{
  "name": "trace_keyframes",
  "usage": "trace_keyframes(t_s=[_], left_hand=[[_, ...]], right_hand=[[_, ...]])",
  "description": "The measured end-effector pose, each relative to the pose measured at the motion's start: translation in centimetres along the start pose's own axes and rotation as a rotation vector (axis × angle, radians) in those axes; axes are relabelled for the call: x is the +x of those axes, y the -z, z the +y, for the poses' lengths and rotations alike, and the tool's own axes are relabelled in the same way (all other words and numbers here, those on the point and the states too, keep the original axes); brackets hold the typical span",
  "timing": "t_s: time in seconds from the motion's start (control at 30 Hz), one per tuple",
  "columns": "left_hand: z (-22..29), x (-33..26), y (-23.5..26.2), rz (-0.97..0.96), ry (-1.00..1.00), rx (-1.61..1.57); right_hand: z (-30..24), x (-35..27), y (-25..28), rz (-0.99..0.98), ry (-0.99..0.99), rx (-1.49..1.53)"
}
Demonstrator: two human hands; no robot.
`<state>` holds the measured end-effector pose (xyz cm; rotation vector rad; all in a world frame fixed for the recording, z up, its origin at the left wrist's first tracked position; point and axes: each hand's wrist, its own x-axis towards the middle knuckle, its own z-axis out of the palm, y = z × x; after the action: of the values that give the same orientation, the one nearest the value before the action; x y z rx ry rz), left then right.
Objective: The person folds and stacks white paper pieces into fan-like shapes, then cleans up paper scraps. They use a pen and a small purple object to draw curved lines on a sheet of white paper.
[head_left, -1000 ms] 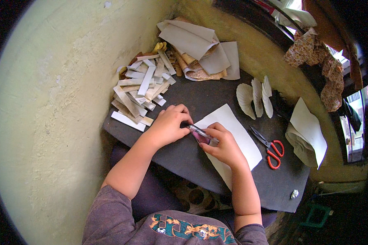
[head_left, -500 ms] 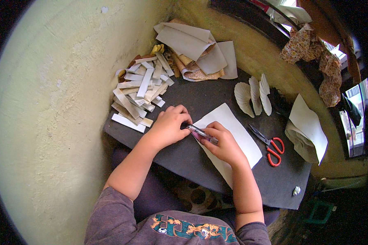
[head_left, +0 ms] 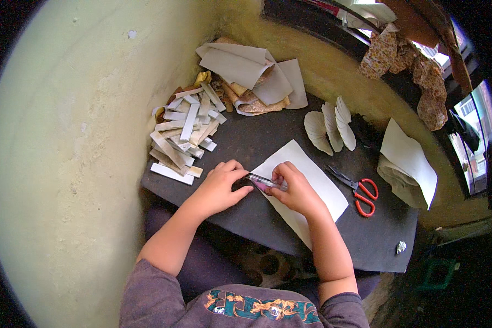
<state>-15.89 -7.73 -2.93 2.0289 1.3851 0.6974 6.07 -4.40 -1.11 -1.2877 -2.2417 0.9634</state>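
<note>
My right hand (head_left: 294, 188) is closed around a small stapler (head_left: 261, 182) with silvery and pink parts and a dark end pointing left. Its rear part is hidden in my fingers. Across from it, my left hand (head_left: 220, 187) has its thumb spread from the fingers, close beside the stapler's dark end. Whether a fingertip touches that end is hard to make out. Under my right hand and wrist lies a white sheet of paper (head_left: 320, 191), slanted on the dark tabletop (head_left: 240, 136). Scissors (head_left: 356, 189) with red handles rest to the right of the sheet, blades partly apart.
White and tan strips (head_left: 188, 128) are heaped at the left by the wall. Folded paper sheets (head_left: 238, 64) stand behind them. Pleated paper rounds (head_left: 333, 128) lie at the back right, near a curled white sheet (head_left: 407, 158). A crumpled foil ball (head_left: 400, 247) sits near the right corner.
My left thumb has come away from the stapler's dark end, and the left hand has opened. My right hand still grips the stapler. The whole view has shifted slightly.
</note>
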Motion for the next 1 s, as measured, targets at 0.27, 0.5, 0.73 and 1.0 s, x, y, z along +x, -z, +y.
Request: trace_keyframes(t_s=[0.27, 0.5, 0.73, 1.0], left_hand=[[0.9, -2.4, -1.9, 0.101, -0.190, 0.227], [2.4, -3.4, -3.4, 0.129, -0.198, 0.462], [4.8, -2.3, -4.1, 0.041, -0.103, 0.540], [4.8, -2.6, -4.5, 0.103, -0.144, 0.590]], right_hand=[[0.6, 0.4, -0.2, 0.012, -0.020, 0.006], [0.9, 0.6, -0.3, 0.004, -0.015, 0.079], [1.1, 0.6, 0.3, -0.054, -0.009, 0.102], [1.3, 0.5, 3.5, 0.016, -0.260, 0.784]])
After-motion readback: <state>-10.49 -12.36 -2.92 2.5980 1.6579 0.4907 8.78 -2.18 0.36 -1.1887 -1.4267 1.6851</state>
